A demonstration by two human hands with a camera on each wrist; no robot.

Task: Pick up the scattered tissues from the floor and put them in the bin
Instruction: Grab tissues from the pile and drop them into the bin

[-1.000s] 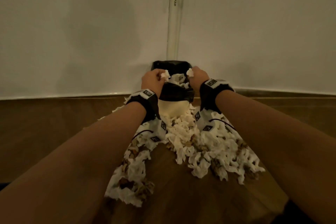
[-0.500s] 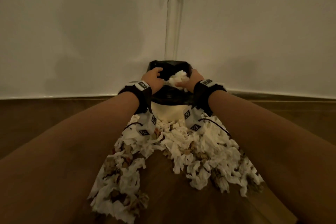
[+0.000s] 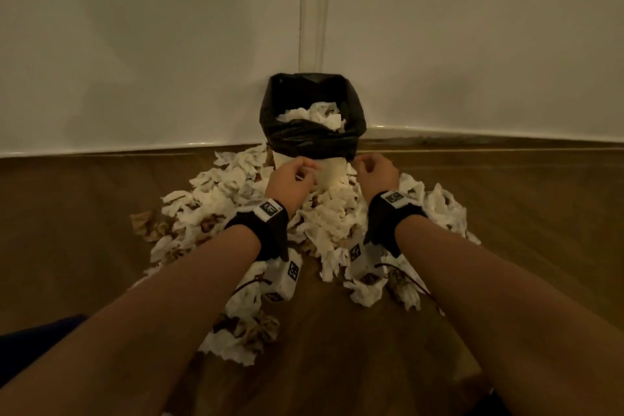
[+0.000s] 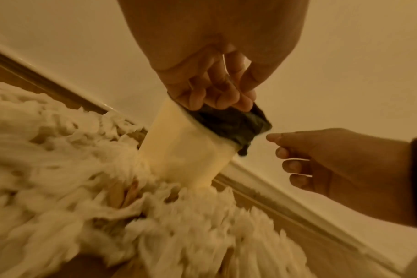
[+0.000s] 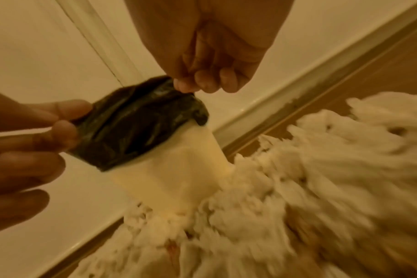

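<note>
A small white bin [image 3: 332, 172] with a black liner [image 3: 312, 142] stands in the wall corner, with white tissues [image 3: 314, 115] heaped inside it. Many more crumpled tissues [image 3: 331, 223] lie piled on the wooden floor around its base. My left hand [image 3: 293, 179] hangs in front of the bin's left side, fingers loosely curled [image 4: 217, 94] and holding nothing. My right hand [image 3: 376, 172] hangs at the bin's right side, also empty, its fingers relaxed [image 4: 298, 159]. The right wrist view shows both hands beside the liner [image 5: 141, 122].
White walls meet right behind the bin, with a vertical trim strip [image 3: 312, 3] in the corner and a skirting board [image 3: 472, 135] along the floor. Some brown-stained tissues [image 3: 246, 328] lie nearer to me. Bare wooden floor [image 3: 67, 230] spreads to both sides.
Both hands held tissue over the bin's mouth, dropped it in, and have now drawn back and down in front of the bin, empty. The tissue heap in the bin is uncovered.
</note>
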